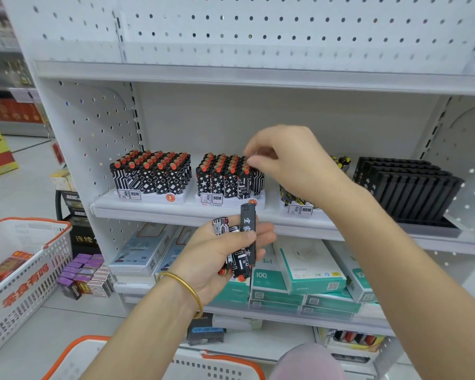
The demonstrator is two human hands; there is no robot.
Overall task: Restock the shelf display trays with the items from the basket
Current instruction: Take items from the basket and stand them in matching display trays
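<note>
Right hand (288,160) pinches a patterned lighter (257,179) at the right rear corner of the middle tray (231,202), which is nearly full. Just below it, left hand (217,259) grips several lighters (239,256). Far left, white basket (25,259) holds red packets (3,267).

Single head-worn, wide-angle view. It faces forward and somewhat down, nearly square to the white shelf unit (176,212) at close range. Both forearms enter from the bottom edge, left hand (220,256) mid-frame, right hand (291,163) above it. A basket (231,358) cuts the lower border.
</note>
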